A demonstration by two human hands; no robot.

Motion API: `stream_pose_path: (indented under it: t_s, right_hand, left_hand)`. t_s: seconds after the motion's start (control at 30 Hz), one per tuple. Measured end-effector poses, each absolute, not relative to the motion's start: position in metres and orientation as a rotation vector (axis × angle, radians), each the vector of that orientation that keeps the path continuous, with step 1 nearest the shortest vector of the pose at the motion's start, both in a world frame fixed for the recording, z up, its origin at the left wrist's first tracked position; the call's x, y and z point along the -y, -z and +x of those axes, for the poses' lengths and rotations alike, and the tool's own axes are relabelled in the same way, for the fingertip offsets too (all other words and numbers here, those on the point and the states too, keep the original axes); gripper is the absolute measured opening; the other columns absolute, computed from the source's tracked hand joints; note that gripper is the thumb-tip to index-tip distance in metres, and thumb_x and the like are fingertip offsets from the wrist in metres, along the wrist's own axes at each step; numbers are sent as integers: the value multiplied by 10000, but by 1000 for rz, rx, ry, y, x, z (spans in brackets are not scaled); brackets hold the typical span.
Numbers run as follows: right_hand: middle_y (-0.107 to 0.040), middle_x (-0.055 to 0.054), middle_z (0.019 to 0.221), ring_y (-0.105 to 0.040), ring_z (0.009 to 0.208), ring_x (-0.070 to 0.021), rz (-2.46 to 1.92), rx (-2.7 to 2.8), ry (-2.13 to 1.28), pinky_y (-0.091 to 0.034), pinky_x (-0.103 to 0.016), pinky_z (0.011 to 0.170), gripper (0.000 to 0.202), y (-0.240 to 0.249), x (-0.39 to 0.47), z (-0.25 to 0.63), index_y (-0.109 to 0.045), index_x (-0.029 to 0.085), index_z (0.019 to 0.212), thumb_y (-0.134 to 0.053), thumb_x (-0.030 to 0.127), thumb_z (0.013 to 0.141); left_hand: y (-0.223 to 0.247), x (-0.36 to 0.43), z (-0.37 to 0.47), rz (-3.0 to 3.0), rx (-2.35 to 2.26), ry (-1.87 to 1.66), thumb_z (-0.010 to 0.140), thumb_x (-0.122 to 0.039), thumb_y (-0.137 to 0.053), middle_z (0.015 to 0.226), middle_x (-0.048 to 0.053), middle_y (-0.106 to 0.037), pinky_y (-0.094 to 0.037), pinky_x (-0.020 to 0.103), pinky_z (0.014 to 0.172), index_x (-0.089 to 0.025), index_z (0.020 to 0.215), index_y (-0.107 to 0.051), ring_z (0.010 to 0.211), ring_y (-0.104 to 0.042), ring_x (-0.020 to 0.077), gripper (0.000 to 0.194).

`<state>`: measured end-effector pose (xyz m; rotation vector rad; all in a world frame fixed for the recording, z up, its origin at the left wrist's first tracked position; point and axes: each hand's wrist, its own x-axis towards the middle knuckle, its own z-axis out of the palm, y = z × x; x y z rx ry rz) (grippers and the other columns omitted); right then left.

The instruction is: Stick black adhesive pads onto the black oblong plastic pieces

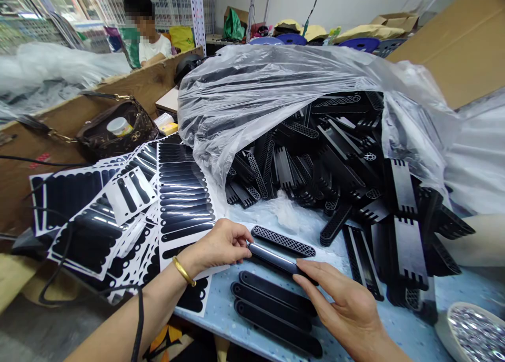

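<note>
A narrow black plastic bar (273,258) with a glossy top lies between my hands, just above or on the blue table. My left hand (225,242), with a gold bangle at the wrist, pinches its left end. The thumb and fingers of my right hand (342,298) grip its right end. Behind it rests a bar with a lattice face (283,240). In front, several smooth black bars (276,314) lie side by side. Sheets of black strip stickers (183,193) spread out to the left of my left hand.
Many black bars (300,162) spill from a large clear plastic bag (284,67). A bowl of small shiny pieces (444,320) stands at the lower right. A brown handbag (118,125) sits by the wooden board (145,83) at left. Beyond it is another person (153,46).
</note>
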<state>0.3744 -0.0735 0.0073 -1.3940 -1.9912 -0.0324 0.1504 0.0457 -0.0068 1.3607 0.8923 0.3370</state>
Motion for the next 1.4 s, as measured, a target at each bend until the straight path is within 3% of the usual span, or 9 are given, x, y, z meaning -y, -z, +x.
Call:
stream_pose_path:
  t_s: [0.6,0.93,1.4]
  right_hand:
    - [-746,-93,792,-728,704,-186,-1387,2052,149,-612,-278,653,200,-4,74,371,-709,137,904,-525,201,949]
    - [-742,-73,804,-719,717,-193,-1418,2011,112,-609,-302,657,174,-4,76,366,-705,173,923,-532,162,921]
    - [-747,-68,790,-724,699,-172,-1402,1961,131,-610,-265,658,136,-6,76,368,-699,167,917,-562,163,921]
  left_hand:
    - [2,-46,151,1351,-912,-342,626,-75,-647,491,-63,-554,-414,169,432,-113,812,-675,451,-558,94,191]
    - [0,-45,151,1371,-914,-332,657,-85,-637,504,-44,-581,-428,167,438,-109,836,-696,438,-561,86,190]
    - [-1,-46,150,1358,-935,-320,658,-82,-654,503,-39,-594,-453,170,431,-96,847,-709,431,-569,89,197]
